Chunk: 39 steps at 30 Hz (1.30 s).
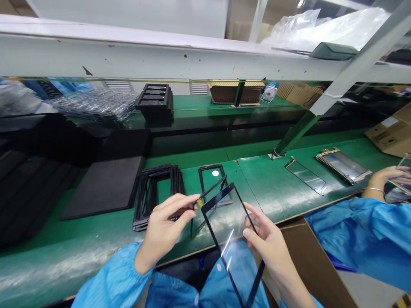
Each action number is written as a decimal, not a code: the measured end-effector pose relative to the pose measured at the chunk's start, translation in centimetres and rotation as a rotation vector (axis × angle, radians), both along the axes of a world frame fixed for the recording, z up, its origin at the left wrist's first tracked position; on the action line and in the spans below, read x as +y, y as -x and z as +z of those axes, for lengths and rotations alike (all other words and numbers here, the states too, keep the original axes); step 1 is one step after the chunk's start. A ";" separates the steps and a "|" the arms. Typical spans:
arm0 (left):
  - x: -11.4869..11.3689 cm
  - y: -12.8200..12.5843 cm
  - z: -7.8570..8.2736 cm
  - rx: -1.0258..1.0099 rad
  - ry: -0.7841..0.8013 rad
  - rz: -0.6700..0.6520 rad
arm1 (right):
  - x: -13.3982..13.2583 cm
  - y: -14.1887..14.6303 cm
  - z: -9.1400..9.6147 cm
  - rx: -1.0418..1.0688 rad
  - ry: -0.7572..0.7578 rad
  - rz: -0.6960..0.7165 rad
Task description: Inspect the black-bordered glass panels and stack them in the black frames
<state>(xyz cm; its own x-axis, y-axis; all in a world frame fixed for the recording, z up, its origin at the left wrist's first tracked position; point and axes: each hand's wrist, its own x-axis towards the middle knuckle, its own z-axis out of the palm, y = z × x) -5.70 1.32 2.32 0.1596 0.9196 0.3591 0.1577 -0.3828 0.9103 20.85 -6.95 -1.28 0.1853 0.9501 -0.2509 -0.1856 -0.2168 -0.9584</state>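
My right hand [269, 248] grips a glass touch panel with a black border [231, 233] by its long edge, tilted up over the green bench. My left hand [163, 226] pinches a thin black frame [208, 191] at its corner, right beside the panel's top corner and a small yellow tab. Just beyond my hands, a black frame with a round white spot [213, 182] lies on the bench. To its left is a stack of similar black frames [159, 197]. Part of the held frame is hidden behind my left fingers.
Two glass panels [305, 175] [343, 165] lie to the right. A co-worker's hand [385, 176] in a blue sleeve holds another panel at the right edge. A black mat [102, 188] lies left, with black racks [154, 102] and wrapped stacks [94, 105] on the far shelf.
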 end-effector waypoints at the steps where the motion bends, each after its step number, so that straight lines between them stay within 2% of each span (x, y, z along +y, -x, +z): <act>1: 0.0 -0.2 0.0 -0.038 0.054 -0.002 | -0.2 0.3 -0.2 -0.029 -0.035 -0.043; 3: 0.0 -0.5 -0.1 -0.147 0.200 -0.022 | -0.6 0.8 -0.7 -0.100 -0.094 -0.115; 6: 0.0 -0.9 -0.5 -0.315 0.411 -0.070 | -1.2 1.4 -1.8 -0.178 -0.107 -0.141; 10: -0.2 -1.1 -1.3 -0.393 0.530 -0.062 | -1.4 1.8 -2.4 -0.194 -0.080 -0.123; 21: -0.4 -1.9 -2.2 -0.503 0.584 -0.046 | -1.6 3.0 -3.1 -0.261 -0.086 -0.176; 31: -0.4 -2.1 -2.7 -0.558 0.615 -0.071 | -1.2 2.6 -1.9 -0.317 -0.122 -0.183; 39: -0.4 -2.1 -2.6 -0.574 0.648 -0.064 | -1.1 3.2 -2.1 -0.255 -0.086 -0.183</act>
<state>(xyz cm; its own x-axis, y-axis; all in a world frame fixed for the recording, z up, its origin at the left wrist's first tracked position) -3.55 0.91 -0.29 0.1729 0.9662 -0.1912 -0.3971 0.2460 0.8842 17.67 -8.02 -3.37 0.4018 0.9108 -0.0950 0.0346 -0.1187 -0.9923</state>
